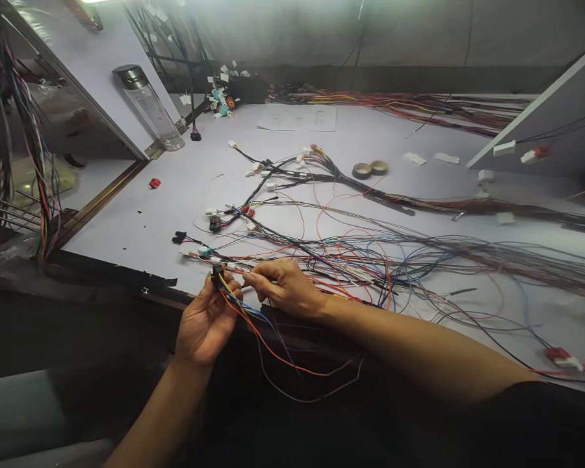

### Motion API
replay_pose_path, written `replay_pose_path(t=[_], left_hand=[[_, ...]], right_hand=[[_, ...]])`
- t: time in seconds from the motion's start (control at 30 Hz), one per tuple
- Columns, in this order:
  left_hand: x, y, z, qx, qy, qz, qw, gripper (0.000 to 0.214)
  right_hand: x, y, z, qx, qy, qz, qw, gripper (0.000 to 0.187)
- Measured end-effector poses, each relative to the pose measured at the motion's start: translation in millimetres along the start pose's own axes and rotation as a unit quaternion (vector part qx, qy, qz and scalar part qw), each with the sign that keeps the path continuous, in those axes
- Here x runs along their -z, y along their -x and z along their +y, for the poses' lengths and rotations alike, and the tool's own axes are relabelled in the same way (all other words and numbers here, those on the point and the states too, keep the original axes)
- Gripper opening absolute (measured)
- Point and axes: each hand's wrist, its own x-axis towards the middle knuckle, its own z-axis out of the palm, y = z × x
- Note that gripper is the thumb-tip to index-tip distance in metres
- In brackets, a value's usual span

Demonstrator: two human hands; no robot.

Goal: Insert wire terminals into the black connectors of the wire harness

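My left hand (207, 322) grips a black wire connector (218, 273) at the front edge of the table. Orange, yellow, blue and dark wires (253, 325) run out of the connector and droop below the table edge. Close beside it, my right hand (287, 286) is closed in a pinch, thumb against fingers, on what looks like a thin wire; its end is too small to make out. Just beyond both hands lie white and teal connectors (203, 251) and a black connector (179, 238) on wire ends.
Loose wires (370, 260) spread across the table to the right. Behind them lies a taped wire harness (380, 195), near two tape rolls (362, 170). A glass bottle (151, 110) stands at the left panel. A red connector (155, 183) and a paper sheet (297, 118) lie farther back.
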Motion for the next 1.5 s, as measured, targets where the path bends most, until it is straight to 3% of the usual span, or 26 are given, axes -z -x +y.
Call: replay_pose_path(t=[0.27,0.47,0.57,0.7,0.8,0.87,0.93,1.0,1.13,1.33,1.4,1.5], left_hand=[[-4.2,-1.2,-3.0,-0.026,-0.074,0.06,0.995,0.032],[2.4,7.8,-3.1,-0.144,-0.175,0.1,0.969,0.016],[5.2,7.0,-1.7,-0.135,-0.187,0.106,0.967,0.026],[8.0,0.3,9.2,-0.097,-0.268,0.056,0.957,0.039],[7.6,-13.0,31.4,-0.179,-0.373,0.031,0.91,0.036],[4.5,-28.3,52.2,-0.272,-0.455,0.045,0.847,0.036],[-1.1,-48.0,74.0,-0.336,-0.546,0.044,0.766,0.036],[-8.2,-70.1,92.7,-0.359,-0.61,0.002,0.706,0.036],[-21.0,-112.3,113.1,-0.306,-0.691,-0.104,0.646,0.035],[-28.2,-144.4,120.8,-0.248,-0.7,-0.122,0.658,0.04],[-27.4,-144.5,121.0,-0.233,-0.685,-0.13,0.678,0.039],[-23.9,-140.0,117.0,-0.22,-0.625,-0.144,0.735,0.04]], right_hand=[[-0.7,0.6,0.6,-0.004,-0.001,-0.01,1.0,0.035],[-22.6,16.3,-20.8,0.017,0.115,0.024,0.993,0.032],[-34.4,22.5,-23.0,0.012,0.038,-0.009,0.999,0.031],[-41.5,23.5,-13.4,0.046,-0.03,-0.009,0.998,0.032],[-44.1,22.1,-4.2,0.074,-0.011,0.008,0.997,0.032],[-46.5,21.1,1.7,0.106,0.012,-0.003,0.994,0.031],[-49.1,20.2,6.7,0.145,0.033,-0.023,0.989,0.03],[-50.7,19.6,10.1,0.174,0.046,-0.043,0.983,0.028],[-50.3,20.1,11.3,0.169,0.063,-0.071,0.981,0.024],[-49.2,20.9,10.7,0.168,0.078,-0.093,0.978,0.022],[-48.9,21.2,10.8,0.166,0.066,-0.09,0.98,0.024],[-48.1,22.1,10.5,0.161,0.039,-0.084,0.983,0.026]])
